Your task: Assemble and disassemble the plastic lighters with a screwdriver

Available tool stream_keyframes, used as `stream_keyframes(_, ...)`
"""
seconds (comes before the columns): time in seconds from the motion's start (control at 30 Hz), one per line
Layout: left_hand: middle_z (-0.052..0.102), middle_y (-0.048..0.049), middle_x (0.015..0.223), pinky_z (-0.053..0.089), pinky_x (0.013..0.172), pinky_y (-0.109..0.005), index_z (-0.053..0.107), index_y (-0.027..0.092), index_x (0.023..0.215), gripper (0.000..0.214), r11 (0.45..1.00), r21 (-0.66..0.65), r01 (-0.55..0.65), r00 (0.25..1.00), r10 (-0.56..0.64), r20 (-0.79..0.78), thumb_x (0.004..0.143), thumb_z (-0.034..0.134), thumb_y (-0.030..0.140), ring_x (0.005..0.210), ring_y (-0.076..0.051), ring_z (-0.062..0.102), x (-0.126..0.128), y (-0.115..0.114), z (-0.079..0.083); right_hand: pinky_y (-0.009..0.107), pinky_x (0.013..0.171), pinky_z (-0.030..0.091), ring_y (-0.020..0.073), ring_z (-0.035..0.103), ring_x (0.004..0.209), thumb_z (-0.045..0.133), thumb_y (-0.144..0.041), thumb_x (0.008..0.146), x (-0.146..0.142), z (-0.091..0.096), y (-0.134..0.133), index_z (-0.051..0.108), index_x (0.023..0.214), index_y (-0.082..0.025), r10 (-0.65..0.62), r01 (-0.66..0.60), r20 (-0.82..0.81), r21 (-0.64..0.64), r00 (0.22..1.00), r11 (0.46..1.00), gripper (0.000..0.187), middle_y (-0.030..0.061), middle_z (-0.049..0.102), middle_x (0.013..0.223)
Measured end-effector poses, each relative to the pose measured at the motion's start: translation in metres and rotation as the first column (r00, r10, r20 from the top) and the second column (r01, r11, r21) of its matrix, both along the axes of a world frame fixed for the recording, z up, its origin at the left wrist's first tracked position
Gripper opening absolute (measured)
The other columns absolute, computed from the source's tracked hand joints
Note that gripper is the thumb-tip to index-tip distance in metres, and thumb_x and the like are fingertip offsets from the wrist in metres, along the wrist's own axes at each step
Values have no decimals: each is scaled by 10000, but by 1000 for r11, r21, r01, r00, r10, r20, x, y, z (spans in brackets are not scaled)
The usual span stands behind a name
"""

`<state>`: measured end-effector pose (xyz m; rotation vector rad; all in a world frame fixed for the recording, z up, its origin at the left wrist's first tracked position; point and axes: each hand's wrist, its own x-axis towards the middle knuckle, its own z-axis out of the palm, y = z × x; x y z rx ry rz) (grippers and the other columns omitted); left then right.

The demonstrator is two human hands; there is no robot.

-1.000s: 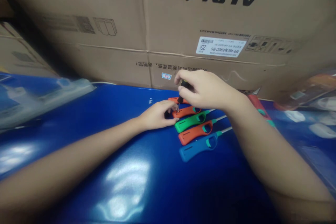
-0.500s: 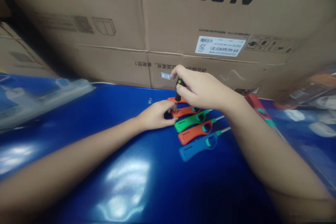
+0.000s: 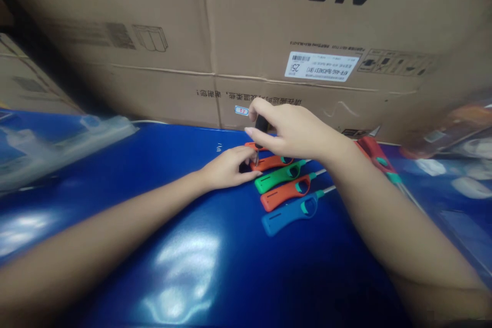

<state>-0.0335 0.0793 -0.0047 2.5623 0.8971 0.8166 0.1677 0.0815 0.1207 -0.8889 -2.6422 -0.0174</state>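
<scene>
In your right hand (image 3: pixel 298 130), fingers clamped on it, is one screwdriver (image 3: pixel 262 124), long axis near upright, blade toward six o'clock at the butt of the second orange lighter (image 3: pixel 272 162). Your left hand (image 3: pixel 229 168) has thumb and finger about that butt; I can't tell whether they grip. You have six lighters: three orange, one green (image 3: pixel 279 177) and one blue (image 3: pixel 286 217) pointing between two and three o'clock; one red (image 3: pixel 373 152) points between four and five.

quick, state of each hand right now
Left hand: at the end of an orange lighter; whether it grips can't be told.
Right hand: closed, holding a black-handled screwdriver.
</scene>
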Motion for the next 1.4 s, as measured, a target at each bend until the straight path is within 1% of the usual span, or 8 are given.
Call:
stream_keyframes(0.2, 630, -32, 849, 477, 698, -299, 583, 171, 906, 243, 1000, -14, -6, 1000, 6, 27, 906, 673, 397, 752, -176, 582, 1, 0, 1, 289, 607, 340, 183, 570, 662, 456, -277, 911, -3, -2, -1, 490, 1244, -177, -8, 9, 15, -27, 1000, 1000, 349, 43, 697, 885)
stream_keyframes(0.33, 635, -32, 848, 472, 688, -297, 588, 169, 894, 241, 1000, -23, 5, 999, -4, 38, 902, 684, 390, 750, -176, 585, 1, 0, 1, 294, 606, 330, 185, 562, 649, 482, -424, 950, -4, -2, -1, 548, 1146, -181, -74, 73, 34, 32, 997, 997, 319, 51, 695, 845)
stream_keyframes(0.63, 631, -22, 828, 475, 687, -297, 602, 175, 915, 235, 998, -59, -4, 999, 7, 48, 895, 687, 393, 732, -167, 574, 1, 1, 0, 295, 615, 321, 182, 561, 656, 468, -424, 941, -2, -2, 0, 605, 1040, -196, -70, 69, 2, 58, 998, 996, 284, 43, 700, 824)
stream_keyframes(0.8, 617, -15, 827, 458, 676, -283, 592, 174, 900, 230, 997, -74, 8, 999, -4, 43, 902, 678, 387, 725, -156, 561, 1, 1, 1, 295, 644, 335, 191, 593, 719, 483, -277, 868, -1, 2, -2, 632, 1103, -201, -88, 88, -18, 23, 996, 996, 288, 39, 726, 869)
stream_keyframes(0.97, 616, -16, 830, 452, 680, -286, 604, 171, 915, 225, 997, -73, -6, 999, 8, 35, 903, 675, 384, 727, -158, 559, 0, 1, 1, 304, 646, 344, 198, 600, 714, 480, -382, 918, 2, 4, -2, 655, 1024, -203, -102, 101, 6, 58, 995, 993, 272, 46, 722, 844)
stream_keyframes(1.13, 624, -20, 836, 465, 687, -289, 601, 171, 918, 232, 997, -77, 1, 999, 1, 33, 903, 676, 390, 733, -161, 568, 0, 1, 1, 302, 646, 353, 204, 611, 740, 460, -359, 933, 0, 2, -1, 557, 1256, -177, -77, 77, 17, 21, 997, 997, 383, 72, 731, 958)
stream_keyframes(1.23, 630, -19, 828, 470, 685, -292, 603, 177, 905, 227, 997, -71, -12, 999, 14, 36, 897, 683, 389, 729, -163, 573, 0, 1, 1, 302, 634, 334, 203, 591, 699, 474, -478, 948, -1, 1, 0, 618, 1133, -185, -140, 137, 39, 72, 989, 988, 376, 71, 725, 888)
stream_keyframes(1.4, 630, -21, 837, 470, 688, -285, 603, 173, 917, 229, 997, -73, -3, 999, 6, 40, 894, 692, 383, 735, -161, 575, 0, 1, 0, 295, 627, 322, 193, 598, 705, 469, -298, 901, 0, 1, -1, 594, 1143, -198, -106, 106, 11, 44, 994, 993, 290, 48, 733, 900)
